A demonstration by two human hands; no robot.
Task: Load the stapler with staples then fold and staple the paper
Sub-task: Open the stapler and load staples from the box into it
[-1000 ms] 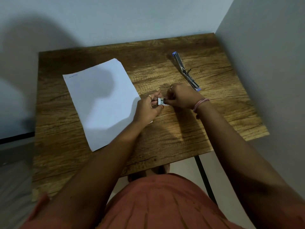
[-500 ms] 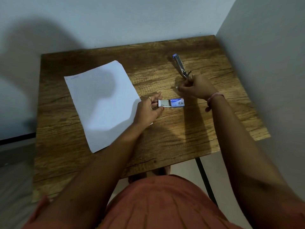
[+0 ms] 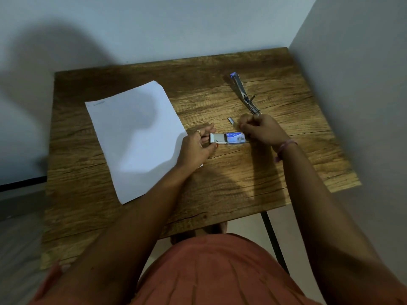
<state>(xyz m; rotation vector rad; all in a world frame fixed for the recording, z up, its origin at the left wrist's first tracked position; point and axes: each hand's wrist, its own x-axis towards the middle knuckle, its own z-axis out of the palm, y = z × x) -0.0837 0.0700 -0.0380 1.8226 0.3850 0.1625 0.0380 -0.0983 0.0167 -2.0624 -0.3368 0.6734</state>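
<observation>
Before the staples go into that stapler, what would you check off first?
1. Stapler lies opened flat on the table: ok.
2. Staple box slid open, left hand holding its tray: ok.
3. Small staple strip lies loose on the table: ok.
4. Right hand holding staples: cannot tell, fingers curled.
5. Paper flat, unfolded, clear of the stapler: ok.
</observation>
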